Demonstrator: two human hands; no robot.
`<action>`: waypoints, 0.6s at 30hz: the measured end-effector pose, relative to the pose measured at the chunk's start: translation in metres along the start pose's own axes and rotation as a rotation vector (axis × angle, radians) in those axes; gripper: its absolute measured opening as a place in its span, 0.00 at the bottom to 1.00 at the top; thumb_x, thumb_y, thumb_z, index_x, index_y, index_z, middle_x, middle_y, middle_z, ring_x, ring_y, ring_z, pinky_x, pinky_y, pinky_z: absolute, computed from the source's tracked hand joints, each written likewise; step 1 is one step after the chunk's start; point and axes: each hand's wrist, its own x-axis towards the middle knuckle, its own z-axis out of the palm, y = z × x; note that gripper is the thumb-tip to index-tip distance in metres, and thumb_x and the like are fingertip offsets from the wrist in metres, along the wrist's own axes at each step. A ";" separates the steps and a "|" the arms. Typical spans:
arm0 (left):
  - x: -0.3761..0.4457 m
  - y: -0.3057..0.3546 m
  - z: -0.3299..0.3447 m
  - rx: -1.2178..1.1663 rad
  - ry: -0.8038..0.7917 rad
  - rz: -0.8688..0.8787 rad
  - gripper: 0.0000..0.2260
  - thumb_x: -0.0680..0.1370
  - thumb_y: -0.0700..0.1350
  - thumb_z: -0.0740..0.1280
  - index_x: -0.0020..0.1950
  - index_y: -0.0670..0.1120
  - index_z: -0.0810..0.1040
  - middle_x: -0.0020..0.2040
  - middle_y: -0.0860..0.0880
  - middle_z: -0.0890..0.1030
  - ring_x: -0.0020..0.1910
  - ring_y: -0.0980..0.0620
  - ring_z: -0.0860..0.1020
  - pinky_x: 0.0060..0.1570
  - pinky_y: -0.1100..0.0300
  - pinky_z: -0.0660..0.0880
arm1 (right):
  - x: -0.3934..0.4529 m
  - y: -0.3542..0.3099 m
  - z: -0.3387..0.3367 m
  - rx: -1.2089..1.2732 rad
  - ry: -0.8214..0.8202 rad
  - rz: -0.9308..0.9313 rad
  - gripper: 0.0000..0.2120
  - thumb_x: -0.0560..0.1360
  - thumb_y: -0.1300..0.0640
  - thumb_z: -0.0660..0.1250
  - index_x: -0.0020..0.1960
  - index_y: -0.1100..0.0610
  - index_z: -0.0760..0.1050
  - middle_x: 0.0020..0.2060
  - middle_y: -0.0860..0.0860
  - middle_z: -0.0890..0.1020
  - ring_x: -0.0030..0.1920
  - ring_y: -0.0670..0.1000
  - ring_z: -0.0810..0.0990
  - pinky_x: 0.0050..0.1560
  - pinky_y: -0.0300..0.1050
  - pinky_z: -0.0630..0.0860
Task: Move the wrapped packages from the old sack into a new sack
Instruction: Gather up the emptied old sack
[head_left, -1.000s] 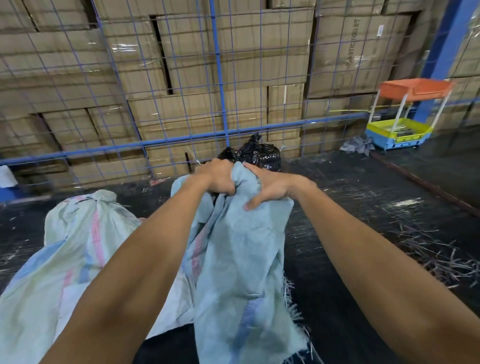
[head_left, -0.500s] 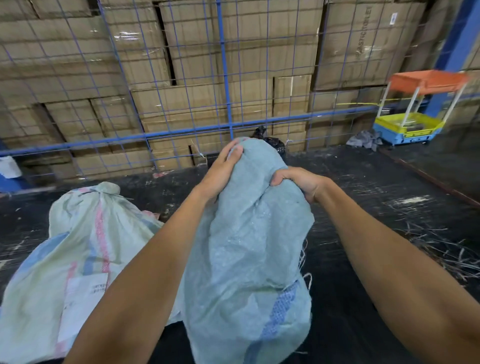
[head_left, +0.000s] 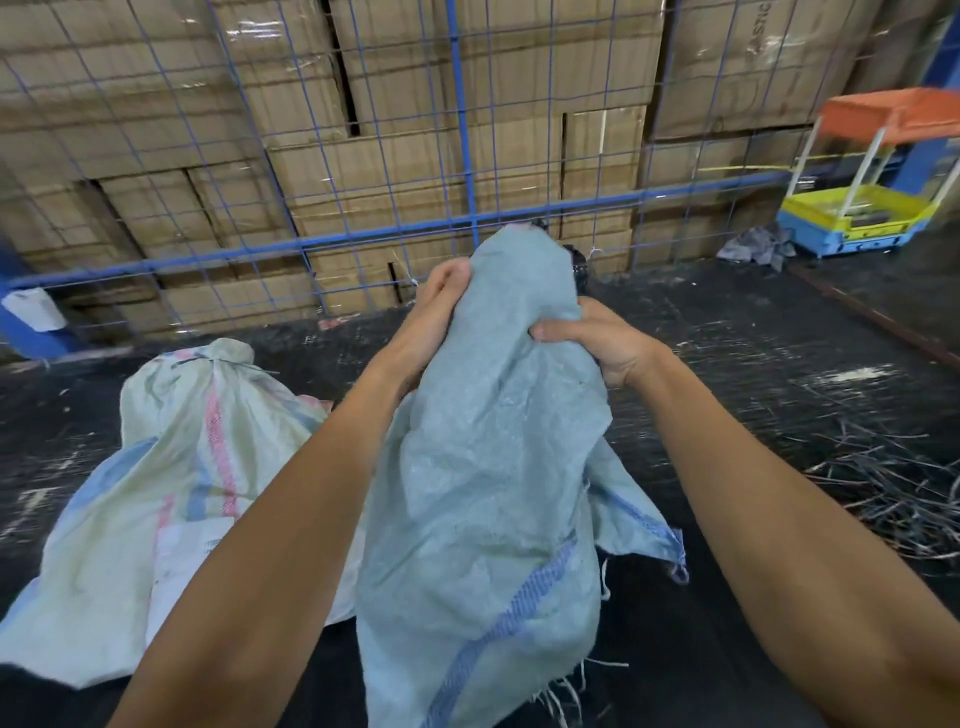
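Both hands hold one pale blue-grey woven plastic sack (head_left: 483, 467) up in front of the person, above the dark floor (head_left: 727, 415). The left hand (head_left: 436, 306) grips the cloth at the upper left side of the sack, with its fingers curled into a fold. The right hand (head_left: 597, 338) grips the upper right side, and its fingers close tightly round a bunch of the material. The top of the sack stands higher than both hands, and the body of it hangs down between the two forearms. A darker blue stripe crosses the lower part of the sack, and loose threads hang from its bottom edge.

To the left, a second sack, pale green-white woven plastic with pink and blue stripes (head_left: 171, 478), lies on the floor with its neck tied shut. It is full and is just beside the left forearm. Something black and shiny (head_left: 579, 265) shows behind the held sack; it is perhaps a plastic-wrapped package, but most of it is hidden.

Behind stands a blue wire mesh fence (head_left: 457, 156), with stacked brown cardboard boxes (head_left: 208, 130) behind it. At the far right is a small cart with orange top and yellow tray (head_left: 862, 208).
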 end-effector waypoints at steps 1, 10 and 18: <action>-0.004 -0.004 -0.004 -0.084 -0.105 -0.085 0.30 0.73 0.73 0.62 0.69 0.59 0.74 0.70 0.53 0.75 0.69 0.52 0.74 0.72 0.46 0.67 | 0.003 -0.002 -0.001 0.036 0.071 -0.056 0.22 0.65 0.64 0.76 0.58 0.62 0.79 0.52 0.57 0.85 0.51 0.56 0.85 0.49 0.50 0.81; -0.012 -0.001 0.016 -0.263 -0.078 -0.076 0.39 0.65 0.43 0.80 0.74 0.50 0.69 0.66 0.46 0.79 0.64 0.45 0.79 0.64 0.45 0.75 | 0.014 0.013 0.041 -0.302 0.515 -0.479 0.37 0.63 0.58 0.82 0.64 0.44 0.65 0.57 0.40 0.79 0.56 0.41 0.80 0.59 0.41 0.77; 0.013 -0.016 -0.014 0.467 0.473 0.116 0.29 0.69 0.41 0.67 0.67 0.62 0.70 0.57 0.51 0.82 0.57 0.45 0.77 0.54 0.45 0.77 | 0.018 -0.022 0.019 -0.191 0.532 -0.068 0.09 0.71 0.49 0.67 0.51 0.46 0.75 0.56 0.45 0.78 0.62 0.51 0.75 0.64 0.55 0.71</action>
